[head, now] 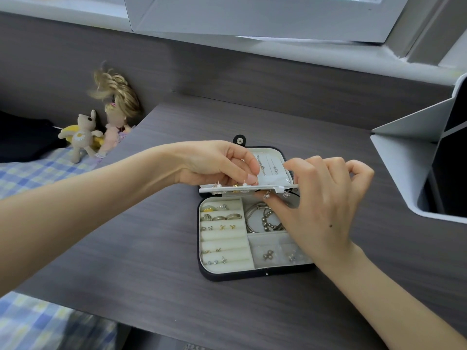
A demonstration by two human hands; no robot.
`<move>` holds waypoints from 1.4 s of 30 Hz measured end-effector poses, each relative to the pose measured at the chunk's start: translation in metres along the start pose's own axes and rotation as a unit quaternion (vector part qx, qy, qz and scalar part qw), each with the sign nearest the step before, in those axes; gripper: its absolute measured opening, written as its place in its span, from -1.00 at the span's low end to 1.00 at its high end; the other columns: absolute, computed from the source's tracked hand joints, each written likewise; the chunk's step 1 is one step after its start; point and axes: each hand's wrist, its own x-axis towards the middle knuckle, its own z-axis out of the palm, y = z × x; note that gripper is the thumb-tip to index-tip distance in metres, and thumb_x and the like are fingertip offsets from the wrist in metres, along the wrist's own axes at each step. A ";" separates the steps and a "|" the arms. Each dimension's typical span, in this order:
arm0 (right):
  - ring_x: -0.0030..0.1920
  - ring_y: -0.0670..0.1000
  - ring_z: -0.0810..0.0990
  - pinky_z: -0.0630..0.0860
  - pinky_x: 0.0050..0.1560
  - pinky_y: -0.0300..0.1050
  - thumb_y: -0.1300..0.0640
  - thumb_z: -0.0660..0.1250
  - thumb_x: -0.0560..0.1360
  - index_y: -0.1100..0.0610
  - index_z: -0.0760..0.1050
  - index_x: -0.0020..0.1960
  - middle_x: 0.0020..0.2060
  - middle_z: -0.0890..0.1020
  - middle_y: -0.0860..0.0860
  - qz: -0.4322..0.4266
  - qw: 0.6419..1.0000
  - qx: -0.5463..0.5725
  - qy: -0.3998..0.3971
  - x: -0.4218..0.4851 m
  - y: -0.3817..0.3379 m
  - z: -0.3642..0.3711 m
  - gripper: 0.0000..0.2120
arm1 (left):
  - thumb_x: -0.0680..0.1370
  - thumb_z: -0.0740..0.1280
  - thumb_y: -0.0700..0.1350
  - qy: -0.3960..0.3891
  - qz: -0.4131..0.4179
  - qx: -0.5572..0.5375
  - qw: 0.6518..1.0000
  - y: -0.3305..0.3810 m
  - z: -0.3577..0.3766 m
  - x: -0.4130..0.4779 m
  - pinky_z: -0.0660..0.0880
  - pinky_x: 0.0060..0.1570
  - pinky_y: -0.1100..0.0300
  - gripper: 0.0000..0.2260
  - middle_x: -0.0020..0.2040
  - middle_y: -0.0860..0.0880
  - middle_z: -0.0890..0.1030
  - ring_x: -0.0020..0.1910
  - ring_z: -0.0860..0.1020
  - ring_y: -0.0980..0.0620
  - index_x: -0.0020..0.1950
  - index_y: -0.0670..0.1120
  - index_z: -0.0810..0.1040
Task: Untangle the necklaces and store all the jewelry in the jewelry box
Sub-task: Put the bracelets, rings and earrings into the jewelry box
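A black jewelry box (252, 273) lies open on the dark wood desk. Its cream tray holds rings (222, 216) and small earrings in the left rolls, bangles and a beaded bracelet (265, 218) at upper right, and studs (268, 255) at lower right. A white earring panel (227, 190) stands edge-on across the hinge, with earrings hanging on it. My left hand (217, 162) holds the panel's upper edge with curled fingers. My right hand (316, 198) pinches a small sparkling earring (266, 196) under the panel. Necklaces (270, 168) lie in the lid pocket.
A white angled stand (414, 152) with a dark screen rises at the right edge of the desk. Two soft dolls (101, 130) lean against the wall at the left, beside a blue checked bedcover (38, 173). A window frame runs along the top.
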 end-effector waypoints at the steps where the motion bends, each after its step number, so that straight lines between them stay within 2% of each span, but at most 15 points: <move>1: -0.25 0.02 0.36 0.20 -0.07 -0.01 -0.14 0.34 0.47 0.11 0.38 -0.04 -0.33 0.53 0.01 0.000 1.000 0.002 0.000 0.000 0.000 0.000 -0.67 | 0.37 0.39 -0.29 -0.007 0.001 -0.006 1.000 -0.001 -0.002 0.001 0.51 -0.36 0.33 -0.85 -0.20 -0.06 0.64 -0.30 0.59 0.10 -0.10 -0.13 0.53; 4: -0.25 0.02 0.36 0.21 -0.07 0.00 -0.17 0.33 0.48 0.11 0.38 -0.04 -0.32 0.53 0.01 -0.001 1.000 0.002 0.000 0.000 -0.001 0.000 -0.65 | 0.34 0.47 -0.27 -0.022 0.003 -0.019 1.000 -0.005 -0.006 0.003 0.53 -0.26 0.29 -0.83 -0.22 -0.05 0.66 -0.26 0.62 0.07 -0.14 -0.10 0.56; 13: -0.26 0.03 0.37 0.21 -0.07 0.00 -0.14 0.43 0.41 0.11 0.38 -0.05 -0.33 0.53 0.00 -0.003 1.000 -0.010 0.002 -0.001 0.000 0.001 -0.62 | 0.36 0.40 -0.32 -0.025 0.002 -0.046 0.999 -0.007 -0.008 0.005 0.57 -0.26 0.27 -0.86 -0.23 -0.06 0.67 -0.27 0.64 0.07 -0.16 -0.13 0.55; 20: -0.28 0.04 0.38 0.22 -0.08 0.00 -0.16 0.40 0.43 0.10 0.38 -0.05 -0.33 0.52 0.00 -0.004 1.000 -0.012 0.001 -0.001 0.000 0.002 -0.62 | 0.33 0.38 -0.30 -0.014 0.006 -0.055 0.998 -0.007 -0.005 0.004 0.56 -0.18 0.27 -0.83 -0.24 -0.03 0.68 -0.25 0.64 0.08 -0.13 -0.13 0.51; 33: -0.27 0.03 0.36 0.21 -0.08 -0.01 -0.18 0.35 0.46 0.11 0.38 -0.05 -0.33 0.52 0.01 -0.002 1.000 -0.005 0.000 0.000 0.000 0.001 -0.64 | 0.32 0.37 -0.32 -0.010 0.014 -0.057 0.998 -0.008 -0.003 0.005 0.56 -0.25 0.29 -0.83 -0.27 -0.03 0.67 -0.29 0.64 0.09 -0.16 -0.12 0.52; 38: -0.26 0.03 0.36 0.21 -0.08 0.00 -0.17 0.40 0.43 0.11 0.38 -0.04 -0.33 0.53 0.02 -0.003 1.000 -0.008 -0.001 -0.001 0.000 0.001 -0.61 | 0.33 0.36 -0.33 -0.013 0.019 -0.058 0.998 -0.008 -0.002 0.005 0.56 -0.22 0.27 -0.84 -0.27 -0.03 0.66 -0.29 0.63 0.09 -0.16 -0.13 0.52; 42: -0.27 0.04 0.37 0.21 -0.08 0.00 -0.17 0.42 0.41 0.10 0.38 -0.04 -0.32 0.53 0.01 -0.002 1.000 -0.012 -0.003 -0.001 0.001 0.002 -0.61 | 0.34 0.36 -0.36 -0.017 0.025 -0.041 0.999 -0.005 -0.003 0.005 0.57 -0.27 0.31 -0.83 -0.27 -0.03 0.66 -0.31 0.62 0.10 -0.16 -0.14 0.51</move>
